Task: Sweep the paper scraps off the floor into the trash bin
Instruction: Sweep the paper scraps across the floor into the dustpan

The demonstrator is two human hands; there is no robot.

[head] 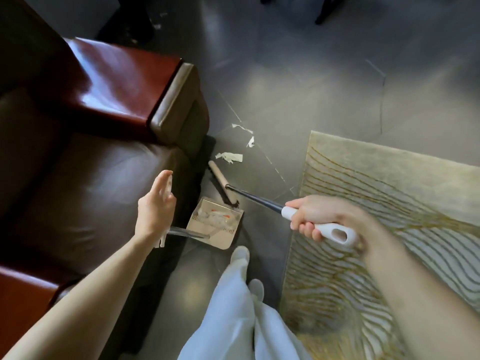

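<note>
Three torn paper scraps (230, 157) are seen on the grey floor (285, 87), just off the corner of the leather sofa (91, 165) and beyond the broom head (222, 181). More scraps are held in the dustpan (223, 240), set on the floor beside the sofa. The broom's white handle (335, 231) is gripped by the right hand (319, 216). The left hand (155, 211), blurred, is held open with straight fingers above the dustpan's handle (184, 232). A patterned rug (389, 203) is spread to the right
</note>
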